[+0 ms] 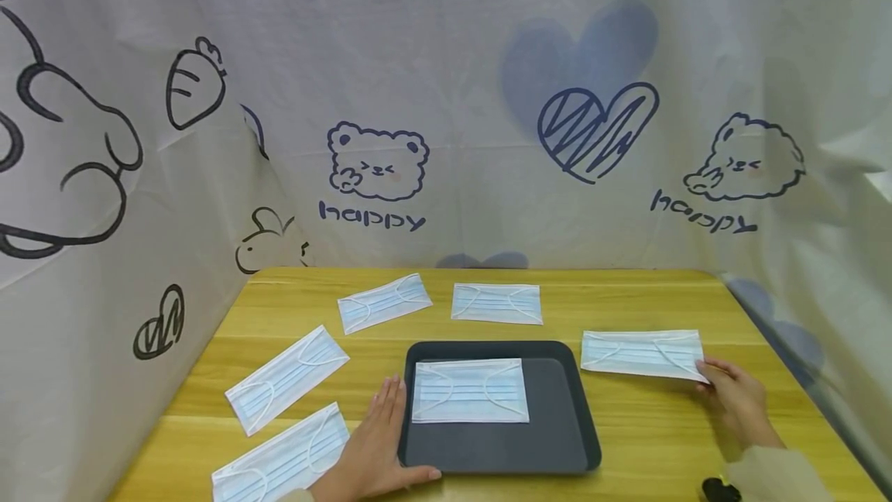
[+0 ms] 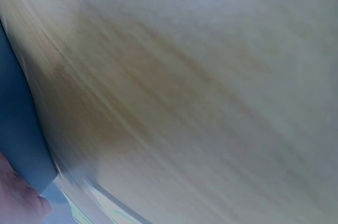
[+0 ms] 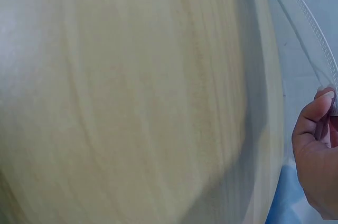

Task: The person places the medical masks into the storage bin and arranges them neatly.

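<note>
My right hand (image 1: 735, 397) pinches the lower right corner of a blue and white disposable face mask (image 1: 641, 352), to the right of the tray. In the right wrist view, thumb and fingertips meet on the mask's edge (image 3: 309, 20). A dark grey tray (image 1: 557, 440) stands at the front middle of the table, with one face mask (image 1: 470, 391) lying flat in its left part, ear loops up. Along the tray's left side rests my left hand (image 1: 376, 440), fingers straight and thumb spread by the front rim. Only part of that hand (image 2: 21, 197) shows in the left wrist view.
More face masks lie on the wooden table (image 1: 648, 440): one at the back middle (image 1: 496, 304), one at the back left (image 1: 385, 303), one at the left (image 1: 287, 379) and one at the front left (image 1: 282, 455), partly behind my left hand. A printed curtain (image 1: 481, 99) hangs behind.
</note>
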The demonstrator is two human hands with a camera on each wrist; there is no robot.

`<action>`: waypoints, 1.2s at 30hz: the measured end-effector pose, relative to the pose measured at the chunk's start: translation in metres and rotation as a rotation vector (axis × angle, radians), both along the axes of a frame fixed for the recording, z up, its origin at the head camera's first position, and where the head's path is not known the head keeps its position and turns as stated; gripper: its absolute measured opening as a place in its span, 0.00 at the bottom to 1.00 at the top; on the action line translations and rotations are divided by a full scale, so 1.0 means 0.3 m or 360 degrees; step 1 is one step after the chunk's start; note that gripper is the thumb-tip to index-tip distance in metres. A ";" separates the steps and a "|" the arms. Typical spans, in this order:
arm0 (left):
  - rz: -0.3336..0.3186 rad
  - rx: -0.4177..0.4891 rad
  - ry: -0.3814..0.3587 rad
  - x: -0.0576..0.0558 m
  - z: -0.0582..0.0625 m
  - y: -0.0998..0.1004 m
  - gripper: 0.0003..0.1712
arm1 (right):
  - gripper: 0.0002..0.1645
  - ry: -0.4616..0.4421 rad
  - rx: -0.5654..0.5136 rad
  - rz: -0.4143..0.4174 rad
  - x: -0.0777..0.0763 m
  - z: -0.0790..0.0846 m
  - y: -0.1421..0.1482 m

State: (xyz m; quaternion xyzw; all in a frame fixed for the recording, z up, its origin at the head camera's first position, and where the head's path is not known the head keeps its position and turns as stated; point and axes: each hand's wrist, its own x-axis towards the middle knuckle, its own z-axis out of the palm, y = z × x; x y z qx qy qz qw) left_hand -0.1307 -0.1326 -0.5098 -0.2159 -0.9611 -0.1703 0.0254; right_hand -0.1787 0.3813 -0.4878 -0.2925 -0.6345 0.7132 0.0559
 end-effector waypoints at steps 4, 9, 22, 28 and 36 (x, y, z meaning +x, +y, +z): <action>0.0005 0.0002 -0.0004 0.002 0.001 0.001 0.70 | 0.18 0.0040 -0.0041 0.0024 0.008 0.015 0.001; 0.0024 -0.0006 -0.0043 0.003 0.002 0.001 0.70 | 0.18 0.0122 -0.0090 0.0052 0.019 0.030 0.000; 0.0014 -0.0019 0.0011 0.002 0.003 0.000 0.71 | 0.08 0.0365 -0.0236 0.0174 -0.043 -0.108 0.112; 0.0010 -0.0001 0.0009 0.002 0.001 0.001 0.71 | 0.09 0.0461 -0.0322 0.0181 -0.058 -0.132 0.116; -0.0007 0.0022 0.0034 0.002 0.006 0.001 0.71 | 0.12 0.0578 -0.0350 0.0300 -0.066 -0.152 0.096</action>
